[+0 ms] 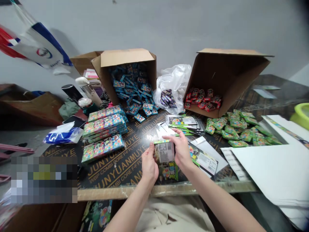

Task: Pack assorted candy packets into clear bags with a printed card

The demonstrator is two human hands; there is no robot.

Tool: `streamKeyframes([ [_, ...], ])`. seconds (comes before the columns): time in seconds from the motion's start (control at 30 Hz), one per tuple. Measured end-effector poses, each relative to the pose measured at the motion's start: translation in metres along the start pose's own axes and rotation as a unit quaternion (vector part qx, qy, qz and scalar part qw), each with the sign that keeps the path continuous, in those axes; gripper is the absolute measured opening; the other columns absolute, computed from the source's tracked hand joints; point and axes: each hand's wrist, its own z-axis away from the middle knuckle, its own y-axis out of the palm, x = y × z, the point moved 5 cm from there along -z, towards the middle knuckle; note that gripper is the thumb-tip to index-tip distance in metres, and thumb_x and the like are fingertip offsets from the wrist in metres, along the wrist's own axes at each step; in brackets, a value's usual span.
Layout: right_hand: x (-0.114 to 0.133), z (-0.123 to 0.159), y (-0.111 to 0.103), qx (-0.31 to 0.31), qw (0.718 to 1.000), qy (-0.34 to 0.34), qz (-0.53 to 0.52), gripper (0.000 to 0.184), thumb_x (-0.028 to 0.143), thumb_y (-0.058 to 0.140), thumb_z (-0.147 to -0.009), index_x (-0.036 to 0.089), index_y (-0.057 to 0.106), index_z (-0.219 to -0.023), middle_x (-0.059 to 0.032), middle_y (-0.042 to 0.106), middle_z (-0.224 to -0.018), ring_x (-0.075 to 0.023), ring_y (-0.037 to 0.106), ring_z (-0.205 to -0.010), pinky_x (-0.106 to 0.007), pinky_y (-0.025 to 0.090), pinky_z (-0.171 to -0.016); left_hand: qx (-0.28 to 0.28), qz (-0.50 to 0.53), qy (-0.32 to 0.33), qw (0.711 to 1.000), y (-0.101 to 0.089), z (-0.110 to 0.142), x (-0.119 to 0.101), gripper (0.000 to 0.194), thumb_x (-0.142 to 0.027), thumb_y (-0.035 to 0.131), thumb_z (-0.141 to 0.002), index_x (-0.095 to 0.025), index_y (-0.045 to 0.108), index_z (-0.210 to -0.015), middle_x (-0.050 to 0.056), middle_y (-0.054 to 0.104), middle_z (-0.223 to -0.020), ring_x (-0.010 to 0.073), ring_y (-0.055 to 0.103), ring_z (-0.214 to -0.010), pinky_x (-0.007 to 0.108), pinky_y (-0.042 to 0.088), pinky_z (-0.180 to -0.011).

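Observation:
My left hand (150, 162) grips the left edge of a flat printed packaging sleeve (166, 156), thumb up along its side. The sleeve is dark, with a greyish panel and a bright green edge. My right hand (182, 149) holds its right side, the index finger reaching over the top edge. Just beyond lies a pile of similar printed sleeves (181, 121) in black, white and green. Near my right forearm, another printed sleeve (204, 159) rests partly over white sheets. What the sleeve contains, if anything, I cannot make out.
Cardboard boxes hold small blue packets (132, 83) and red packets (204, 98). A plastic bag (172, 80) with purple packets stands between them. Green packets (241, 127) lie right, beside white cardboard (265, 170). Stacked printed boxes (103, 125) and a tissue pack (63, 134) sit left.

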Motion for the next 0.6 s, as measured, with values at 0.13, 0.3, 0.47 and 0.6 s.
streamKeyframes([
  [0.13,0.002,0.007,-0.005,0.040,0.997,0.035,-0.048,0.045,0.014,0.056,-0.064,0.024,0.042,-0.106,0.0013,0.069,-0.076,-0.0178,0.065,-0.066,-0.031,0.050,-0.064,-0.012,0.029,-0.083,0.996,0.002,0.001,-0.006,0.022,-0.031,0.070,-0.065,-0.012,0.067,-0.076,0.002,0.068,-0.069,0.0132,0.063,-0.062,0.023,0.047,-0.064],
  [0.3,0.003,0.007,-0.009,0.079,0.986,0.117,-0.090,0.051,0.010,0.056,-0.062,0.025,0.042,-0.109,-0.0015,0.069,-0.090,-0.0196,0.066,-0.078,-0.036,0.049,-0.073,0.042,-0.019,-0.150,0.988,0.008,-0.006,-0.019,0.020,-0.019,0.068,-0.059,-0.013,0.068,-0.078,0.004,0.069,-0.076,0.0141,0.062,-0.065,0.024,0.047,-0.061],
  [0.47,0.009,0.001,-0.018,0.133,0.988,0.058,0.060,0.020,0.014,0.066,-0.061,0.017,0.062,-0.081,-0.0028,0.069,-0.083,-0.0170,0.064,-0.075,-0.031,0.048,-0.073,0.107,-0.259,0.108,0.954,0.017,-0.003,-0.060,0.008,-0.018,0.069,-0.062,-0.016,0.070,-0.070,0.003,0.067,-0.073,0.0130,0.059,-0.071,0.021,0.044,-0.067],
  [0.6,0.026,0.005,-0.028,0.125,0.963,-0.104,0.213,0.012,0.029,0.069,-0.066,0.020,0.070,-0.074,-0.0026,0.069,-0.077,-0.0180,0.062,-0.076,-0.033,0.048,-0.074,0.146,-0.387,0.162,0.896,0.025,-0.003,-0.073,0.012,-0.026,0.071,-0.064,-0.015,0.070,-0.063,0.005,0.066,-0.067,0.0149,0.059,-0.065,0.023,0.044,-0.060],
])
